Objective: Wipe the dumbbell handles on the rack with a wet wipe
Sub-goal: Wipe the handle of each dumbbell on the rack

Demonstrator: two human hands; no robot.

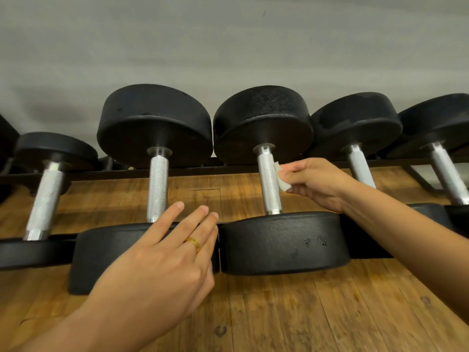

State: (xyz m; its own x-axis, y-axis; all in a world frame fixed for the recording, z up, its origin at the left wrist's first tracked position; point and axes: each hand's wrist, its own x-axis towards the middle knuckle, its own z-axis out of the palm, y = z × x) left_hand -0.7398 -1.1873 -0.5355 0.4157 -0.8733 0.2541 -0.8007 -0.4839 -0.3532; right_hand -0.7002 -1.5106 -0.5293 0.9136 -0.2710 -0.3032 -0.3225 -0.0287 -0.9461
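The right hand (pixel 314 184) is pinching a folded wet wipe (pixel 282 184) between thumb and fingertips and pressing it against the right flank of the knurled handle (pixel 269 181) of the dumbbell (pixel 281 242) lying mid-row on the rack (pixel 203 171). To do this step well, the wipe is probably needing to wrap further round the bar instead of dabbing one side. It should also be travelling the whole length from collar to collar under firm pressure, since knurling is likely trapping grime, and a roll of the wrist should be reaching the far side. The right forearm is coming in from the right, wrist slightly bent, knuckles up. The left hand (pixel 172 250) is holding nothing. Its fingers are lying straight and close together over the near head (pixel 101 250) of the neighbouring dumbbell, seemingly bracing there.
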